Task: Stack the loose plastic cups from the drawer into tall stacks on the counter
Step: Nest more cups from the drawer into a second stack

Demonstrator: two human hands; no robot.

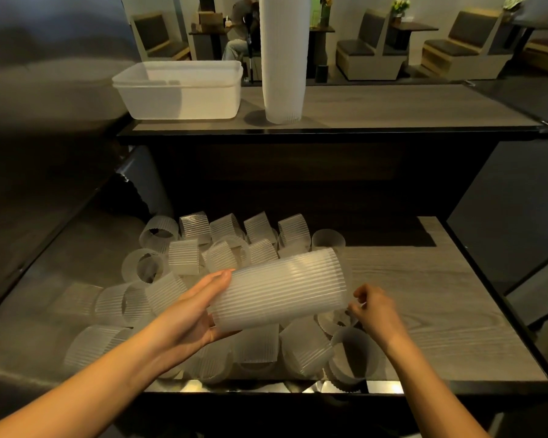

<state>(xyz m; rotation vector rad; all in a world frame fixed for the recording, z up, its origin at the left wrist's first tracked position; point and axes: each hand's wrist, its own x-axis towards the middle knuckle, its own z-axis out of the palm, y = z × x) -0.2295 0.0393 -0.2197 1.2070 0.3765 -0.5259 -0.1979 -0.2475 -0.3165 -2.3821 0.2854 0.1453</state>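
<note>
My left hand (200, 308) grips a short stack of ribbed translucent cups (282, 289), held sideways above the open drawer (440, 295). My right hand (372, 306) is at the stack's open right end, fingers curled and pinched; whether it grips a cup rim I cannot tell. Several loose ribbed cups (222, 251) lie scattered across the drawer's left and front parts. A tall stack of cups (283, 58) stands upright on the counter (393, 105) above, its top out of frame.
White plastic tubs (181, 90), nested, sit on the counter left of the tall stack. The drawer's right half shows bare wood grain. Beyond the counter are booth seats (370, 52), tables and a seated person (238, 30).
</note>
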